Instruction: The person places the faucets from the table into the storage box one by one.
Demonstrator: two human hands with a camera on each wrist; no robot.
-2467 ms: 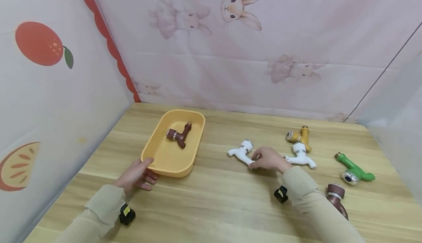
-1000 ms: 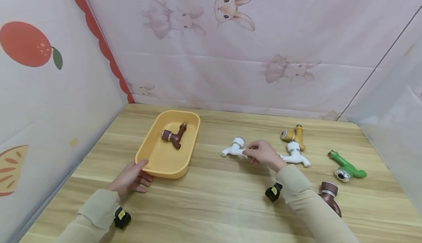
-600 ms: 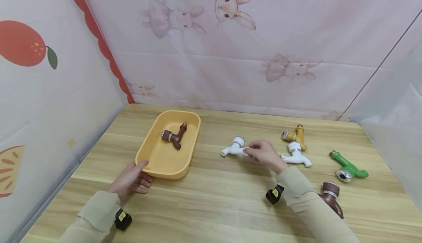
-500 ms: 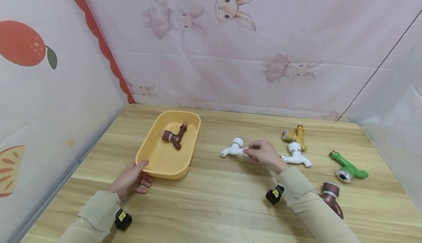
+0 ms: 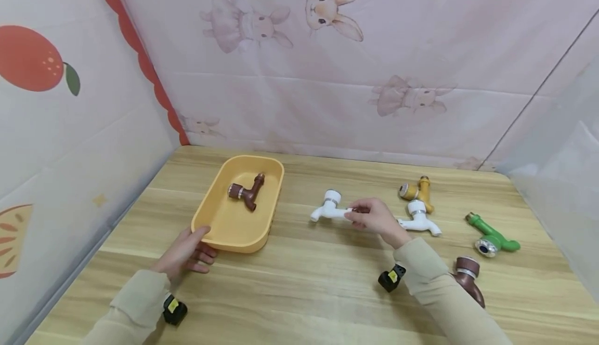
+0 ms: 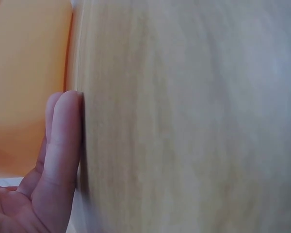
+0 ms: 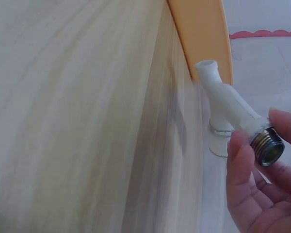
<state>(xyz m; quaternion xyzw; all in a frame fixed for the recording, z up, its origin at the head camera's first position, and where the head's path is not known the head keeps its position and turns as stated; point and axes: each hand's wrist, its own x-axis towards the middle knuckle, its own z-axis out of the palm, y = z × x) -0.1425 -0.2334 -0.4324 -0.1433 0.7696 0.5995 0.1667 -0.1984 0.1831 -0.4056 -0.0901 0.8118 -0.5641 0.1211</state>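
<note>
A person's right hand [image 5: 376,220] pinches the threaded metal end [image 7: 262,141] of a white plastic-looking tap with a round knob [image 5: 328,212], thumb and fingers clamped on it, above the middle of a pale wood-grain table [image 5: 318,282]; whether the tap touches the surface cannot be told. Near the far-left corner, the left hand [image 5: 187,250] grips the near end of a yellow rounded-oblong plastic tray [image 5: 234,228], thumb over the rim, fingers outside. Inside lies 1 dark-brown tap with a ribbed knob [image 5: 249,196]. The work looks to be in its early stages: 1 tap trayed, 1 in hand short of the tray, 4 untouched toward the right edge. Those are a mustard-yellow tap [image 5: 424,195] nearest the far-right corner, a 2nd white tap [image 5: 419,223] just on its near side, a green tap with a chrome-ringed knob [image 5: 496,237] by the right edge, and a 2nd brown tap [image 5: 469,282], partly hidden by the sleeve.
</note>
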